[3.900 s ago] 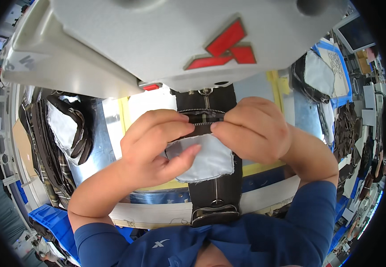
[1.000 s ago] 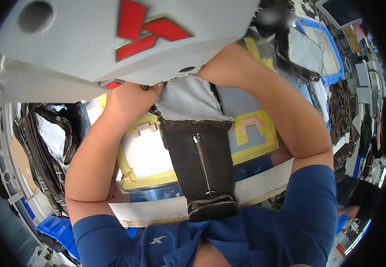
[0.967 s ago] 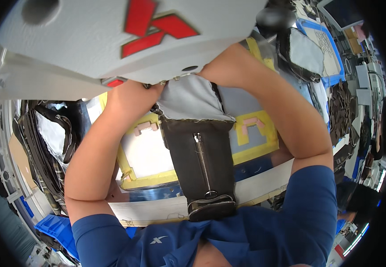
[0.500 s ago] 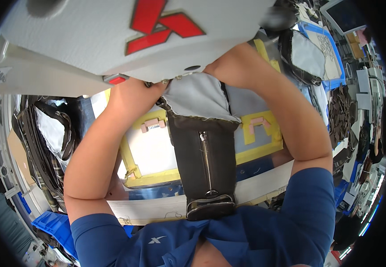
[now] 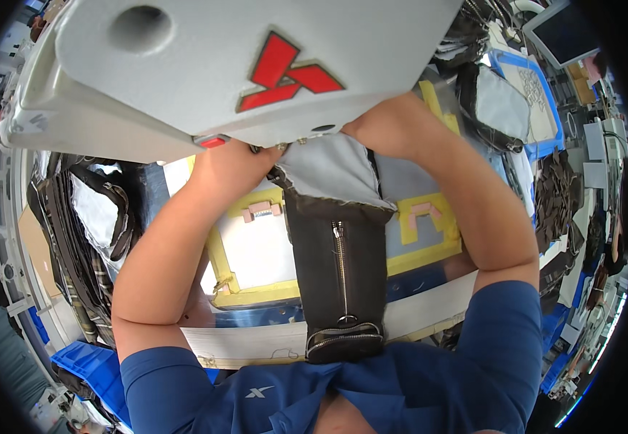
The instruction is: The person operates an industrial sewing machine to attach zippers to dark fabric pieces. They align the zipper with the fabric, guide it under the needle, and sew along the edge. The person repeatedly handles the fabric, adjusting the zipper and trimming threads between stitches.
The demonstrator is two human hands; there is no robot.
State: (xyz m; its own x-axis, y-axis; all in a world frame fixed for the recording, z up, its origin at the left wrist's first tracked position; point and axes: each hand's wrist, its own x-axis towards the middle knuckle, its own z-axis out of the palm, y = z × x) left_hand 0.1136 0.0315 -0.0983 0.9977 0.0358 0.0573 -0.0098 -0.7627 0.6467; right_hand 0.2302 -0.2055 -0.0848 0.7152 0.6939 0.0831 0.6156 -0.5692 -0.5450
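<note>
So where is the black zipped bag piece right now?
Head view, centre: the black bag piece lies between both forearms, its grey lining reaching under the grey machine head.

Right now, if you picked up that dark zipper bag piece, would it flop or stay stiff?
Probably floppy: the dark zipper piece drapes over the table edge, and its grey lining folds softly. It looks light, since both hands only pinch its top. The zipper likely stiffens the middle slightly.

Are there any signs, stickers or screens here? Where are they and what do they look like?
Red emblem: on the grey machine head at the top, made of angular red pieces.
Red tab: small, on the machine's lower edge, beside the left hand.
Screen: top right corner, dark, pale frame.
</note>
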